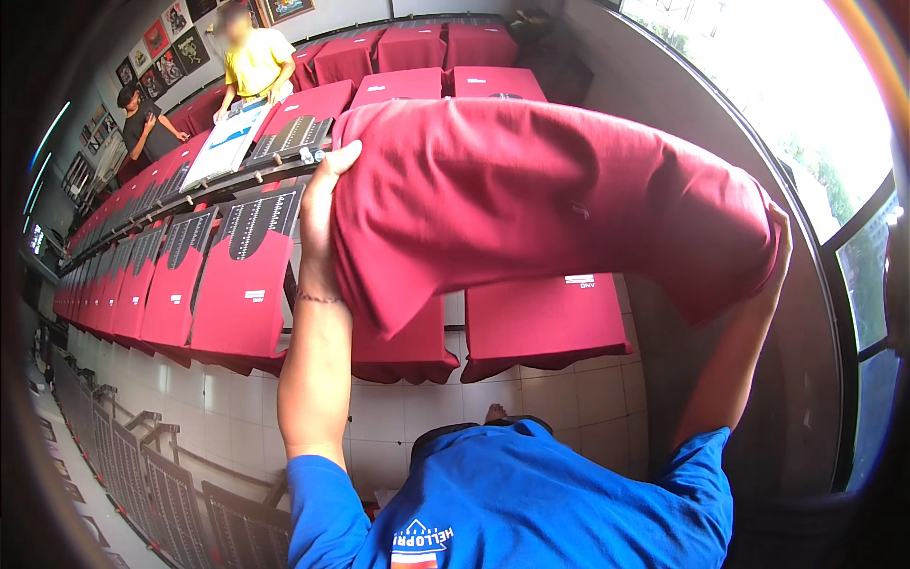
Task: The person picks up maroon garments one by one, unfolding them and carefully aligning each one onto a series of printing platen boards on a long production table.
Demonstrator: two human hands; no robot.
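Both hands up, holding a folded red shirt [550, 209] stretched between them above the rows of boards. Left hand [322, 204] grips the shirt's left edge — thumb visible on top of the cloth, other fingers hidden behind it. Right hand [779, 248] is at the far right end, mostly covered by the fabric; it is closed on that end, but can't tell finger positions. The shirt sags in the middle and hangs free, not touching anything below. Under it: red shirts pulled over flat boards [242, 294] in long rows, two more directly beneath [545, 318]. Tiled floor [531, 398] below those. Far end, a person in a yellow top [254, 59] leans over a white board [227, 142]; another in dark clothing [142, 123] stands to the left.
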